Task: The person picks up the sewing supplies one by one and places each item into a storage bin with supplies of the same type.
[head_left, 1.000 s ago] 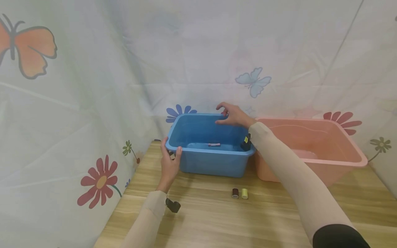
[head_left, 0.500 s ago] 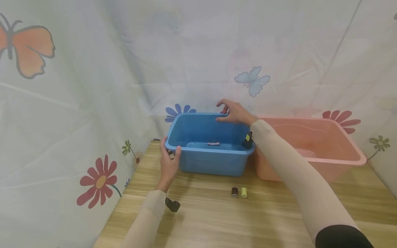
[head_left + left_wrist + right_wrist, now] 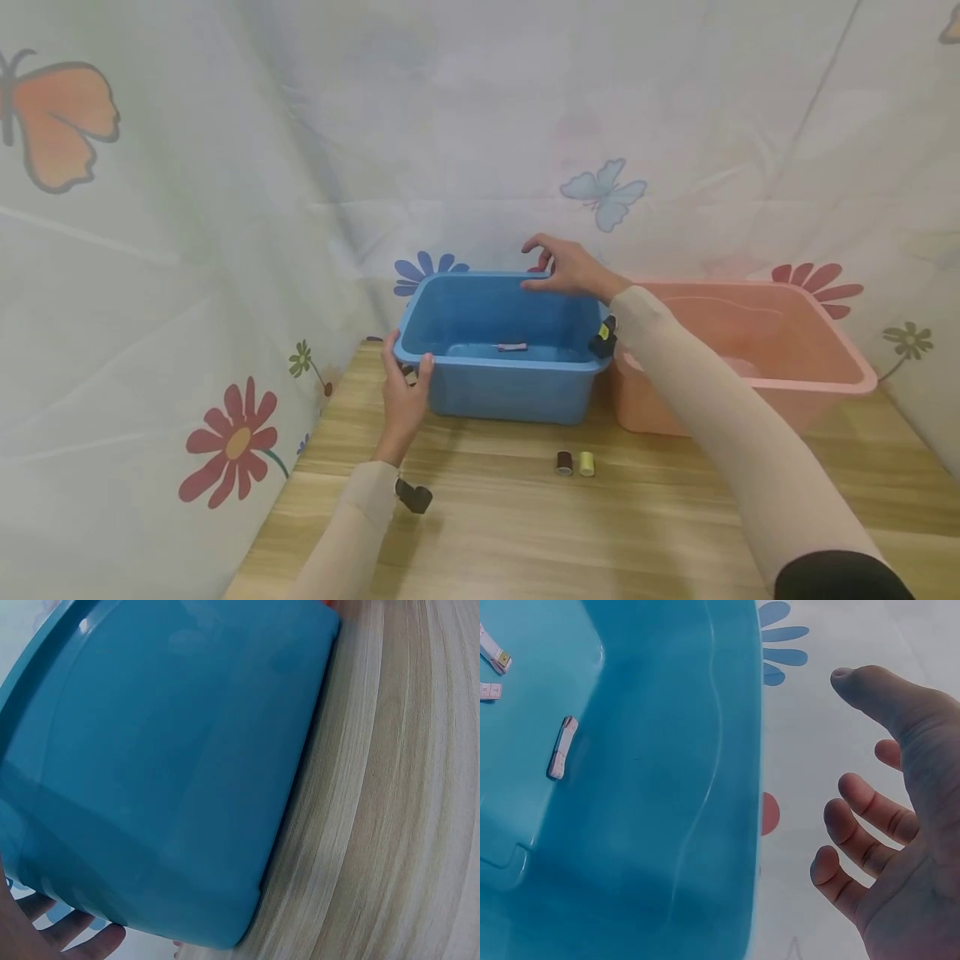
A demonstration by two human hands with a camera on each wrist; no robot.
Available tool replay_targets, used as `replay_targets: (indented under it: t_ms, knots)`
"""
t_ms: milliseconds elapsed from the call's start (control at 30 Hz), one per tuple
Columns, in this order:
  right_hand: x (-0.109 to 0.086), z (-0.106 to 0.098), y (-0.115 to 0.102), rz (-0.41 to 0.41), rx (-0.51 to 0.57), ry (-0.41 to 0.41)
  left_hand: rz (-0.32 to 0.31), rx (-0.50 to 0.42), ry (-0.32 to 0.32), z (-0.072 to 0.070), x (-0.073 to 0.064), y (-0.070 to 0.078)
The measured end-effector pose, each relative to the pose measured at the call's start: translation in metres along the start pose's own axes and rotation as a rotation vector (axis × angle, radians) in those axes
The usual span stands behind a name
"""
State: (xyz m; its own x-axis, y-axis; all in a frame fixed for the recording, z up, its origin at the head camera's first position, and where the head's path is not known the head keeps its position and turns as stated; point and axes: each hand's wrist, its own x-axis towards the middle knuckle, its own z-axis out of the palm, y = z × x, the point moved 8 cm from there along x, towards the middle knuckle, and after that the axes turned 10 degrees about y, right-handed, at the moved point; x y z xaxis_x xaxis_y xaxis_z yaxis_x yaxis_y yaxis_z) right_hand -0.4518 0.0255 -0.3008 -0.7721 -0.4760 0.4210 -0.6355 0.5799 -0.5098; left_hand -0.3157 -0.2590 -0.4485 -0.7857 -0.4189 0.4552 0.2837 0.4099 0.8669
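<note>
A blue plastic bin (image 3: 510, 390) stands on the wooden table. My left hand (image 3: 405, 396) holds its near left corner, the thumb at the front rim and the fingers round the left end; in the left wrist view those fingers (image 3: 97, 943) show beside the bin's wall. My right hand (image 3: 573, 268) hovers by the bin's far rim, holding nothing. Its fingers are loosely bent and the thumb stands apart; the right wrist view shows it beyond the rim, not touching it. Inside the bin lie small folded measuring tapes, one in full sight (image 3: 562, 748) and two cut off by the frame edge.
A pink bin (image 3: 795, 342) stands right of the blue one, partly behind my right forearm. In front of the bins are a dark brown thread spool (image 3: 564, 463) and a yellow thread spool (image 3: 587, 463). A printed curtain (image 3: 480, 125) hangs behind the table.
My right hand has risen slightly above the blue bin's far rim. The head view has shifted a little; the left hand keeps its place on the bin.
</note>
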Motion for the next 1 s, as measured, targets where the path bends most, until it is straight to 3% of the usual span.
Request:
replay_targets:
  t_ms: [1000]
  knots:
    - [-0.029,-0.037,-0.008,0.005,0.003,0.041,0.004,-0.019,0.004,0.003,-0.001,0.001]
